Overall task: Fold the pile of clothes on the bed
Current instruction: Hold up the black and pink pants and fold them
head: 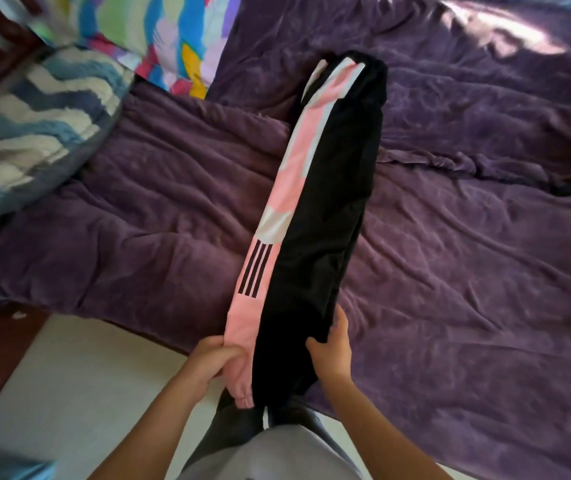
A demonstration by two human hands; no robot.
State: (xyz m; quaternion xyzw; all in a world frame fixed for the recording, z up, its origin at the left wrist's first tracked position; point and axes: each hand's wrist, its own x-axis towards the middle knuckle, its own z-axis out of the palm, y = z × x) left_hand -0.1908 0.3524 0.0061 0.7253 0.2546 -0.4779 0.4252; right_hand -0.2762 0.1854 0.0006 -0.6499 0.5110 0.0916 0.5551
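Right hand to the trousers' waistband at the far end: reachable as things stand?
Probably not without leaning in. Nothing blocks the way: the trousers lie stretched flat on the purple blanket, but the waistband is at the far end and the right hand grips the near cuff end.

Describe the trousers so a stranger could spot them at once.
Start at the purple blanket. Along its middle lie long track pants, near end held by left hand and right hand. Only they are black with a pink side panel.

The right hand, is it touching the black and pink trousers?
Touching. The head view shows the right hand gripping the black edge of the trousers near the cuff.
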